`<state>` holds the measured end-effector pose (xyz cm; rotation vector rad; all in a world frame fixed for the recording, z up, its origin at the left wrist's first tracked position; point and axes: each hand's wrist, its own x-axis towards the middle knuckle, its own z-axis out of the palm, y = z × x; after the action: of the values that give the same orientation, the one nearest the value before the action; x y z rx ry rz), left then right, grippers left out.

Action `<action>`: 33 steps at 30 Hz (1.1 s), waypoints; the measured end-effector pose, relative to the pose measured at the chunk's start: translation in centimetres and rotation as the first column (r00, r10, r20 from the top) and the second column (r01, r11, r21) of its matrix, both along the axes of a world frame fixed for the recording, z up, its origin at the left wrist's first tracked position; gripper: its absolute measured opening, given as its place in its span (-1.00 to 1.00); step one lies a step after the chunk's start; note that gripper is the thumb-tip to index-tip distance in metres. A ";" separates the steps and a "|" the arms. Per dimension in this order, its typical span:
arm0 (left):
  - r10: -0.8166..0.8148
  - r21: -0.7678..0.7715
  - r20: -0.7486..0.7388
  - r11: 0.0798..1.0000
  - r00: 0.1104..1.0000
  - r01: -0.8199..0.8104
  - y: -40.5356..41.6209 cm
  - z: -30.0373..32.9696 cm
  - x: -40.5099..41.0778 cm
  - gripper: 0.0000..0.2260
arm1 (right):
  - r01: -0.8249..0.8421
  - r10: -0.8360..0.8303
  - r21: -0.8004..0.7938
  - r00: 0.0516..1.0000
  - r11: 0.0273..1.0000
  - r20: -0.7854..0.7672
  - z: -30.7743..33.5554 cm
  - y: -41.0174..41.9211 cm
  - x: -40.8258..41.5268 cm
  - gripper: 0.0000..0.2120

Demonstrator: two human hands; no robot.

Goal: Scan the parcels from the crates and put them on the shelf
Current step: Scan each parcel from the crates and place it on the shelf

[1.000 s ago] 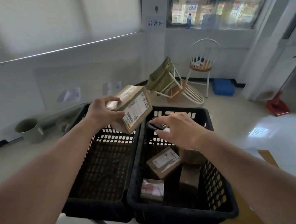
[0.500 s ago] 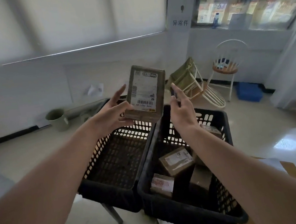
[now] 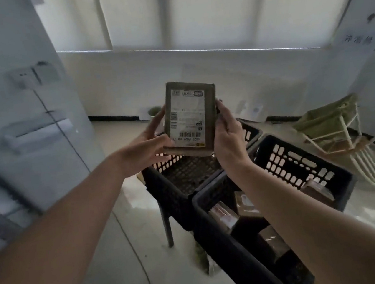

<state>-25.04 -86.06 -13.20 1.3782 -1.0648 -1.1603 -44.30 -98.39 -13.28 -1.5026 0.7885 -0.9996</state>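
A: Head view, from the left of the frame: what has the left hand [image 3: 145,148] got?

B: A brown parcel [image 3: 190,117], held upright at centre frame, label facing the camera. The left fingers run up the parcel's left edge and the thumb presses the lower front corner, so that side is pinched.

A: And across to the right?

B: The right hand [image 3: 228,141] clasps the parcel's right edge, fingers curled round behind it and thumb along the side. The parcel sits between both hands, above the left crate [image 3: 164,187].

A: What differs from half a second ago?

B: Then only the left hand carried it, and the right hand hovered just beside with fingers pointing up. Now both grip it. The view has also swung left, bringing a grey cabinet [image 3: 25,129] into the left of the frame.

A: Arm pose?

B: Both forearms reach forward and converge at centre. At lower right, the right crate [image 3: 304,167] holds more parcels [image 3: 223,215].
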 end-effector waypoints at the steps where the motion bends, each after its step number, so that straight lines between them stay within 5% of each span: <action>1: 0.050 0.011 0.012 0.999 0.999 -0.050 2.0 0.2 -0.1 -0.15 | -0.047 0.047 -0.006 0.999 0.999 0.007 0.0 1.1 0.6 -0.60; 9: 0.421 0.031 0.090 0.905 0.903 -0.425 18.3 1.9 0.8 -0.29 | -0.384 0.386 -0.050 0.920 0.922 0.059 0.8 12.8 6.9 -0.60; 15: 0.681 -0.118 0.219 0.729 0.699 -0.674 29.0 2.4 3.2 -0.37 | -0.517 0.528 -0.138 0.848 0.845 0.051 1.4 23.6 12.7 -0.60; 33: 0.914 -0.402 0.381 0.302 0.142 -0.864 68.9 0.9 11.5 -0.18 | -0.783 0.788 -0.130 0.616 0.609 -0.022 -0.1 62.1 29.7 -0.60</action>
<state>-13.53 -17.13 -12.34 1.8988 -0.3777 0.2710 -14.64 -36.26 -13.43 -1.6902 -0.0376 -0.3869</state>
